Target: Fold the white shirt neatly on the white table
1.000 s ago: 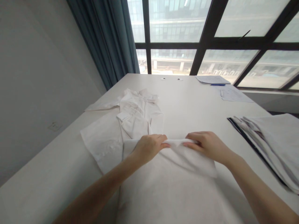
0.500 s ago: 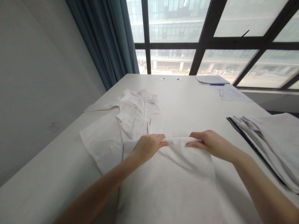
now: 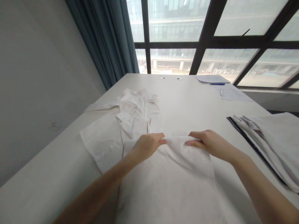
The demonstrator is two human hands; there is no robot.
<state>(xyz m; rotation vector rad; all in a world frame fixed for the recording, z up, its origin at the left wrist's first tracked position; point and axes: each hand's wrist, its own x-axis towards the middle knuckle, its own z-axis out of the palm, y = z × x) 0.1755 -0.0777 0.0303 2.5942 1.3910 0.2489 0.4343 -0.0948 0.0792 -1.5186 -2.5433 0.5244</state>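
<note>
A white cloth [image 3: 168, 186] stretches from my hands down toward the bottom of the view. Its upper edge is pinched by my left hand [image 3: 150, 144], fingers closed near the middle of that edge. Closer to the cloth's right corner, my right hand [image 3: 202, 141] grips the same edge between thumb and fingers. Between the hands the fabric sags into soft creases. Just beyond my left hand a crumpled white shirt [image 3: 137, 109] lies on the table, a cuff showing on it; part of it is covered by the held cloth.
On the right of the white table [image 3: 187, 105] lies a stack of folded white garments [image 3: 277, 137] with a dark edge. Papers [image 3: 212, 79] and a blue pen [image 3: 217, 84] are at the far right. A blue curtain [image 3: 109, 40] hangs beside the window at the back.
Almost nothing differs. Both hands keep their grip on the cloth's edge and have shifted very slightly to the left.
</note>
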